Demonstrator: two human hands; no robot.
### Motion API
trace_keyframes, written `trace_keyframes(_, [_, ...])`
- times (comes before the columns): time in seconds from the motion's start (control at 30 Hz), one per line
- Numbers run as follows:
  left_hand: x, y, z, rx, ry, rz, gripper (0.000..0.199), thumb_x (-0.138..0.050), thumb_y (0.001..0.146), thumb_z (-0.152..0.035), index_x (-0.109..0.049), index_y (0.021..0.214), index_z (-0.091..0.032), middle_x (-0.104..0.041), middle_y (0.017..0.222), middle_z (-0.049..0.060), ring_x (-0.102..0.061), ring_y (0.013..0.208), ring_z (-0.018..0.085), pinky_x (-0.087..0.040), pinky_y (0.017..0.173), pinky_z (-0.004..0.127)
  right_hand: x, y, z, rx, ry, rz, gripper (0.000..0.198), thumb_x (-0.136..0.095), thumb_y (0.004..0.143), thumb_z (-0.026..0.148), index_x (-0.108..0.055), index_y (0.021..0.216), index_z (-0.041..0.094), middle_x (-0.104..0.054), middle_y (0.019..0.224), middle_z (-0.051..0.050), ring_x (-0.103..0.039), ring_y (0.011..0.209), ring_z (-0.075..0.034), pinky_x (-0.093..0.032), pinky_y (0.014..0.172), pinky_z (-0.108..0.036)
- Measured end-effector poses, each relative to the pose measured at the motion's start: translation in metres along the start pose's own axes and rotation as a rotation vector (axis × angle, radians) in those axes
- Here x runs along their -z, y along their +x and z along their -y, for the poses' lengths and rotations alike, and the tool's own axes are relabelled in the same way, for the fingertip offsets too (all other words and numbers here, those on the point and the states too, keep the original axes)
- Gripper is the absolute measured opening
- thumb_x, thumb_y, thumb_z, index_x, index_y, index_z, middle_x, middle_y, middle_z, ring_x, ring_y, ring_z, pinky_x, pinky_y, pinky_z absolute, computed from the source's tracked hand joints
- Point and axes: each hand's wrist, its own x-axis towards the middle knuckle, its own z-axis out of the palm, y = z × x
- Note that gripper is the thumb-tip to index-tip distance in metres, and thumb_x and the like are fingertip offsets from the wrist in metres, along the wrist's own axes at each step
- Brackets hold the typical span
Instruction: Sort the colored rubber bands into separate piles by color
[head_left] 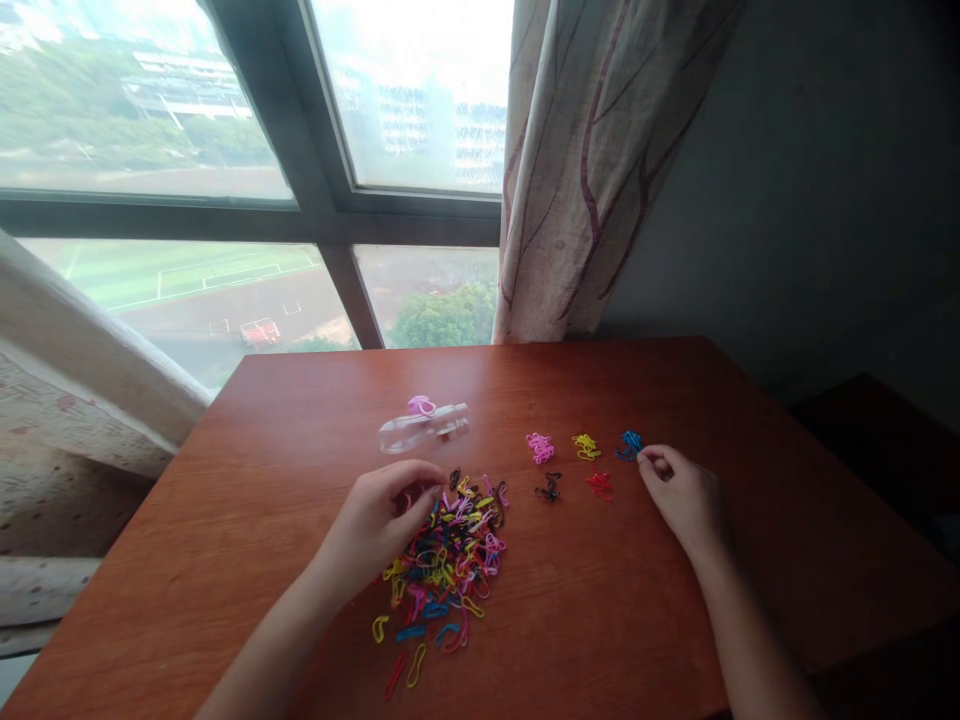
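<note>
A large mixed pile of small coloured rubber bands (450, 550) lies on the table. Over its upper left edge is my left hand (382, 515), thumb and forefinger pinched together; whatever is between them is too small to make out. My right hand (682, 495) has its fingertips closed at the edge of a little heap of blue rubber bands (629, 443), pinching what looks like a blue band. Close by lie small heaps of pink bands (540, 447), yellow bands (586, 446), black bands (550, 488) and red bands (599, 486).
A clear plastic bottle (412, 432) lies on its side behind the mixed pile, with a pink-purple item (421, 405) by it. The brown wooden table (300, 420) meets a window (330, 225) at the back. Curtains (577, 170) hang on both sides.
</note>
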Motion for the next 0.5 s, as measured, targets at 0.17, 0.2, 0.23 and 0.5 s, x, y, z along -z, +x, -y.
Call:
trace_keyframes(0.17, [0.003, -0.006, -0.002, 0.017, -0.026, -0.034, 0.018, -0.058, 0.089, -0.029, -0.07, 0.089, -0.016, -0.069, 0.073, 0.002, -0.057, 0.062, 0.013, -0.043, 0.056, 0.021, -0.001, 0.001, -0.005, -0.002, 0.012, 0.024, 0.029, -0.052, 0.084, 0.044, -0.07, 0.083, 0.021, -0.067, 0.062, -0.003, -0.063, 0.054, -0.018, -0.04, 0.053, -0.026])
trace_keyframes(0.2, [0.003, -0.009, -0.001, 0.026, -0.03, -0.044, 0.018, -0.059, 0.089, -0.03, -0.07, 0.089, -0.016, -0.07, 0.074, 0.002, -0.058, 0.063, 0.014, -0.043, 0.056, 0.021, -0.001, 0.001, -0.005, 0.001, 0.011, 0.02, 0.03, -0.052, 0.085, 0.044, -0.07, 0.084, 0.021, -0.067, 0.063, -0.003, -0.063, 0.054, -0.018, -0.04, 0.053, -0.026])
trace_keyframes(0.23, [0.003, -0.013, 0.0, 0.038, -0.027, -0.052, 0.018, -0.059, 0.089, -0.03, -0.07, 0.089, -0.016, -0.07, 0.075, 0.002, -0.059, 0.064, 0.014, -0.044, 0.057, 0.022, 0.0, 0.001, -0.005, 0.005, 0.009, 0.013, 0.031, -0.051, 0.085, 0.044, -0.071, 0.084, 0.021, -0.067, 0.063, -0.003, -0.063, 0.055, -0.018, -0.04, 0.054, -0.026])
trace_keyframes(0.5, [0.003, -0.045, 0.009, 0.026, 0.105, -0.088, 0.015, -0.057, 0.092, -0.029, -0.069, 0.092, -0.02, -0.068, 0.077, 0.001, -0.058, 0.062, 0.013, -0.044, 0.056, 0.022, 0.011, -0.009, 0.022, 0.052, 0.066, -0.064, 0.03, -0.053, 0.088, 0.043, -0.072, 0.087, 0.019, -0.068, 0.066, -0.003, -0.063, 0.057, -0.018, -0.045, 0.057, -0.026])
